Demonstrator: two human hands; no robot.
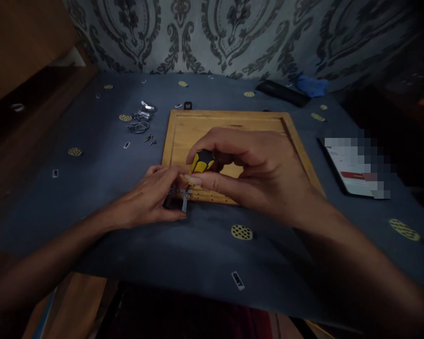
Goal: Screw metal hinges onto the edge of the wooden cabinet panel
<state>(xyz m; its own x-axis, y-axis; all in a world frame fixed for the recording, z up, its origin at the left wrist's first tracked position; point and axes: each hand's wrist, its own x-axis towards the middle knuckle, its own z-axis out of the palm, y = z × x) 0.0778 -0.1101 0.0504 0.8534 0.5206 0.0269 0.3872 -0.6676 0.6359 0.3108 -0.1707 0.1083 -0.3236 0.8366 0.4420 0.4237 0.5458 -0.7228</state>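
In my right hand is a short screwdriver with a yellow and black handle, pinched between thumb and fingers. Its tip points down at a metal hinge on the near left corner of a wooden panel. My left hand grips around that hinge, thumb below and fingers above, at the panel's edge. Part of the hinge is hidden by the left fingers. The panel lies flat, and a row of small dark holes runs along its near edge.
Loose metal hinge parts and several screws lie left of the panel on the blue patterned tablecloth. A phone rests at the right. Behind are a black case and a blue cloth, near the wall.
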